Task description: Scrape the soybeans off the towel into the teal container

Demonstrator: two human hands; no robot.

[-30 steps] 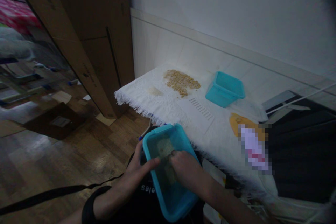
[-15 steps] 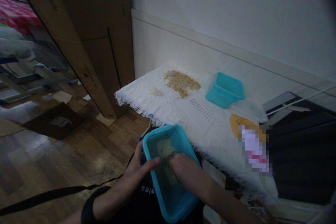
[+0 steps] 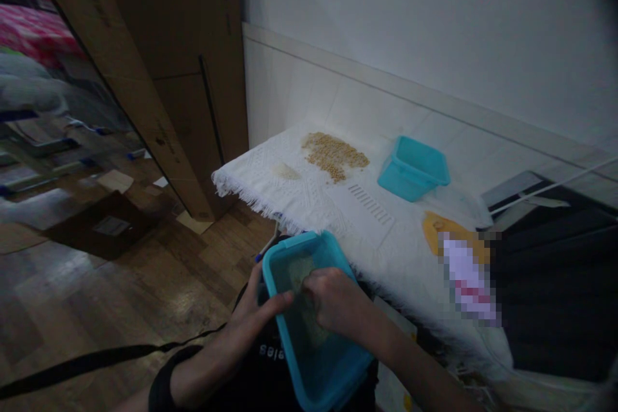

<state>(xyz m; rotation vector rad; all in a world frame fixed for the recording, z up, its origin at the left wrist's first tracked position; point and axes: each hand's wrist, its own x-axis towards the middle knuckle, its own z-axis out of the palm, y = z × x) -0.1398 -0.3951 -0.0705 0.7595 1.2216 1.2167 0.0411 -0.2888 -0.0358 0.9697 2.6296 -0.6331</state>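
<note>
My left hand (image 3: 253, 312) grips the left side of a teal plastic container (image 3: 290, 355), its thumb over the rim and its fingers under the outer wall. A pale, grainy mass (image 3: 300, 265) lies inside; its exact kind is too dim to tell. Over it, within the container, is my right hand (image 3: 333, 302), fingers curled together near the pale grains. Whatever those fingertips hold is hidden. Beyond, on the white fringed cloth (image 3: 261, 180), lie a spread of yellowish beans (image 3: 335, 154) and a small whitish heap (image 3: 286, 171).
A second teal container (image 3: 412, 170) stands by the wall at the table's back. Near it lie a white slotted panel (image 3: 369, 203) and an orange item (image 3: 434, 228) under a blurred patch. Tall cardboard (image 3: 178, 109) rises left of the table; a flattened box (image 3: 103, 222) lies on the floor.
My right hand has lifted slightly within the container and shifted a little, its knuckles now higher. My left hand keeps the same grip on the rim.
</note>
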